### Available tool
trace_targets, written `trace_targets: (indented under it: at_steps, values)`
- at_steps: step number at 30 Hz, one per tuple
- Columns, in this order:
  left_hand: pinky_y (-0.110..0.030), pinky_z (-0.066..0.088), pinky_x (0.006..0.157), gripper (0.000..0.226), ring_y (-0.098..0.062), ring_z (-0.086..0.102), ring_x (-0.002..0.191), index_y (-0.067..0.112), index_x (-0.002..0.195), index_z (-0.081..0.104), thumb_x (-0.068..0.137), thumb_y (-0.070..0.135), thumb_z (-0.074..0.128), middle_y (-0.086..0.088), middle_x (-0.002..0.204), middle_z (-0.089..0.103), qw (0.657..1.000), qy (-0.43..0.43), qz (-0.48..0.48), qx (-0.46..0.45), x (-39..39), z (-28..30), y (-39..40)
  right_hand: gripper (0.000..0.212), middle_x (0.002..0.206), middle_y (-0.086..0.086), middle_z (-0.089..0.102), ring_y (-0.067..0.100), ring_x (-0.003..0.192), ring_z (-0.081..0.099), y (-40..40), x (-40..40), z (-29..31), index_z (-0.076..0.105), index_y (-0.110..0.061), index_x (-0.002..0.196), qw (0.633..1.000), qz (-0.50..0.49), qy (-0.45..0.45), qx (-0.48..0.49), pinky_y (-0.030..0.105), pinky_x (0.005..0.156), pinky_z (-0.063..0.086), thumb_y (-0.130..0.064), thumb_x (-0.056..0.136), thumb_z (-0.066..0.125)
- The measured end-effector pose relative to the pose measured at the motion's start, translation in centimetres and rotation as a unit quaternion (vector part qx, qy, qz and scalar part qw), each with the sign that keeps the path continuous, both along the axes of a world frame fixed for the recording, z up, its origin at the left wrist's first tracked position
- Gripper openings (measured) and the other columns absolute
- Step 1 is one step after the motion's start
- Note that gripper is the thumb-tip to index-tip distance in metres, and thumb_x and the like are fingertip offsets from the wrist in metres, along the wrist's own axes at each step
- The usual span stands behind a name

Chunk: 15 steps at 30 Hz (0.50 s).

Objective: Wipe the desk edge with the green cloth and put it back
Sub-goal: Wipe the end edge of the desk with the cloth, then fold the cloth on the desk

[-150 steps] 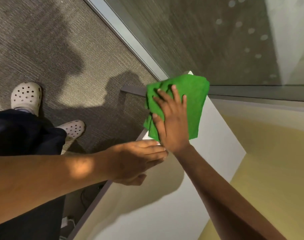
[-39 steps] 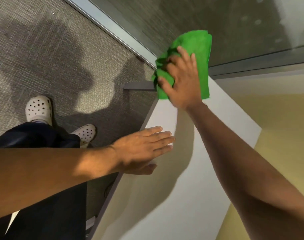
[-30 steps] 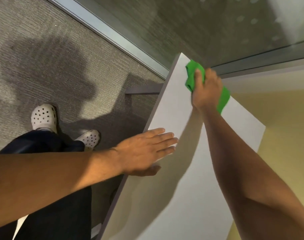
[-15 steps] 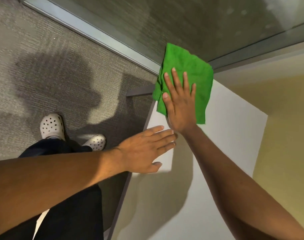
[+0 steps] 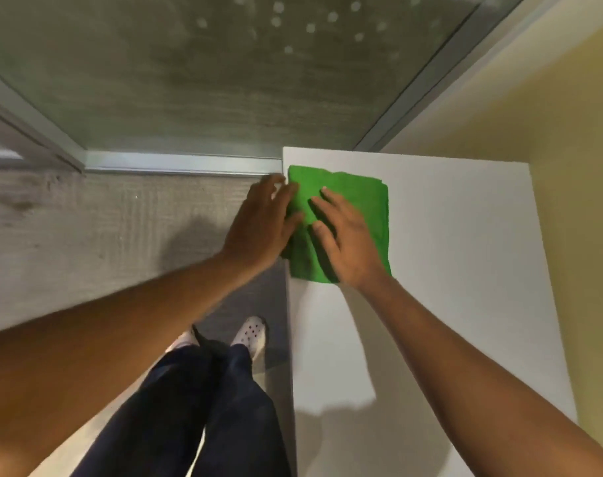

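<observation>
Settling the green cloth (image 5: 358, 201) flat near the upper-middle corner of the white counter (image 5: 448, 270); wiping looks done.
Right hand (image 5: 344, 235) is spread and pressed on it, left hand (image 5: 258, 228) open at its left edge. Half a second ago only the right touched it.

The green cloth (image 5: 358, 208) lies flat at the white desk (image 5: 448, 270) corner. The right hand (image 5: 344, 242) rests open on it; the left hand (image 5: 262, 228) touches its left edge, fingers spread.
</observation>
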<state>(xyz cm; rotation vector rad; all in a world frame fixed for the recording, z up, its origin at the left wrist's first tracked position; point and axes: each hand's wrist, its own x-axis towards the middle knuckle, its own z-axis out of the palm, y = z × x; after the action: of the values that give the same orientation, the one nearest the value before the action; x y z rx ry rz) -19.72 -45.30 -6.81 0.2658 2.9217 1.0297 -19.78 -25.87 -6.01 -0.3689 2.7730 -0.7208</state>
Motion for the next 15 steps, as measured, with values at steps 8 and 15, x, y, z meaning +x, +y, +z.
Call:
trace_targets:
  at_steps: [8,15]
  values:
    - [-0.047,0.048,0.099,0.052,-0.039,0.054,0.123,0.01,0.136,0.066,0.092,0.035,0.077,-0.016,0.127,0.065,0.987,-0.042,-0.06,-0.143,-9.0,0.2,1.3,0.053,0.156,0.01,0.054,0.039,0.141,0.047,6.7,-7.5,0.8,0.048,-0.019,0.156,0.989,-0.063,0.008,0.137,0.046,0.113,0.042,-0.017,0.104,0.059]
    - [-0.042,0.049,0.092,0.022,-0.037,0.063,0.107,0.011,0.112,0.08,0.099,0.027,0.073,-0.014,0.107,0.074,0.988,-0.043,-0.113,-0.098,-10.9,3.5,3.3,0.016,0.107,0.008,0.065,0.037,0.111,0.056,10.4,-7.3,1.8,0.076,-0.022,0.105,0.989,-0.121,-0.009,0.088,0.045,0.089,0.042,-0.031,0.092,0.074]
